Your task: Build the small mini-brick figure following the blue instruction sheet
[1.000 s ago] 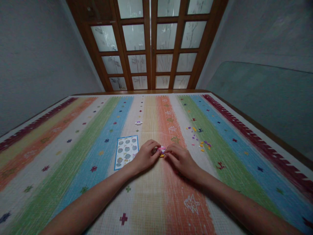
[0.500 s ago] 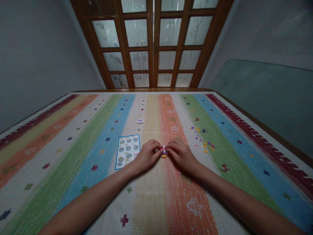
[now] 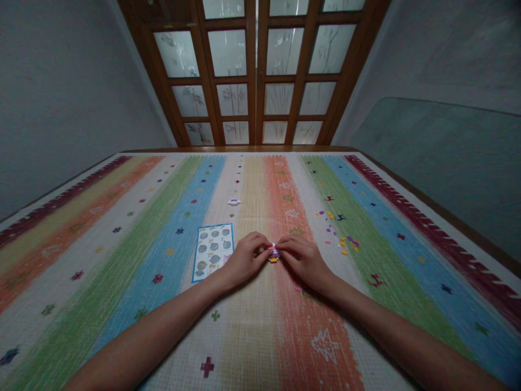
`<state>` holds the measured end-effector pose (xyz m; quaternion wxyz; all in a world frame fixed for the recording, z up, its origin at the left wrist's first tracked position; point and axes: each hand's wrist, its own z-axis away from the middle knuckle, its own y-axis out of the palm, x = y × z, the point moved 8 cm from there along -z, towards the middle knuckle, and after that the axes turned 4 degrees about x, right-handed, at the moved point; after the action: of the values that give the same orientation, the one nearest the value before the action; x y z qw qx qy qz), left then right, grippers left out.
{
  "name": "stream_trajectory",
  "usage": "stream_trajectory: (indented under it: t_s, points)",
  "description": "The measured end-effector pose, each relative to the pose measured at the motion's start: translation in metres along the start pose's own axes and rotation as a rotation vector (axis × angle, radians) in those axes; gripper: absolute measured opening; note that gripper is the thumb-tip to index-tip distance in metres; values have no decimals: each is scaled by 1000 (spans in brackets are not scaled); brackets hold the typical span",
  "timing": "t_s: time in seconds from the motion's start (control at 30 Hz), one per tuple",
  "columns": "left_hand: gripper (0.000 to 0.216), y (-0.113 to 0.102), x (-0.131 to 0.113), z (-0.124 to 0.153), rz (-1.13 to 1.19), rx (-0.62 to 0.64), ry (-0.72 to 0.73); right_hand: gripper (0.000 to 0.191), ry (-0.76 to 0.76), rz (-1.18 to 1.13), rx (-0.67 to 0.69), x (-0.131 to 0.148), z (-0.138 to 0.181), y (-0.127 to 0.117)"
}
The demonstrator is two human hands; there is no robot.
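Note:
Between my two hands is a small toy figure of building bricks (image 3: pixel 274 254), with pink, white, purple and yellow parts. My left hand (image 3: pixel 247 254) pinches it from the left, thumb and fingers closed on its side. From the right, my right hand (image 3: pixel 303 256) grips its upper part with thumb and fingertips. The fingers hide part of the figure. Left of my left hand lies a blue-edged instruction sheet (image 3: pixel 212 252) with printed round pictures, its right edge partly covered by the hand.
Several loose bricks (image 3: pixel 344 252), purple, yellow and pink, are scattered right of my hands. Farther back sits a small white and purple brick piece (image 3: pixel 234 202). A striped tablecloth (image 3: pixel 154 336) covers the table; paned wooden doors (image 3: pixel 255 81) stand beyond its far edge.
My right fingers have shifted slightly on the figure, showing a bit more of its purple part. Both hands stay in nearly the same place.

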<state>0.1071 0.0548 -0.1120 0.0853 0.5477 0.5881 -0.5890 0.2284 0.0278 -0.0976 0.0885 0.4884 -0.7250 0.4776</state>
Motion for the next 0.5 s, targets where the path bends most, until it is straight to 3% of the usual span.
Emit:
stream_trajectory:
  t_s: [0.17,0.5]
  points:
    - [7,-1,0,1,3,-10,-4,13,72,-51,10,-5,-1,2]
    - [6,-1,-1,1,22,-13,-11,13,66,-103,27,-4,-4,1]
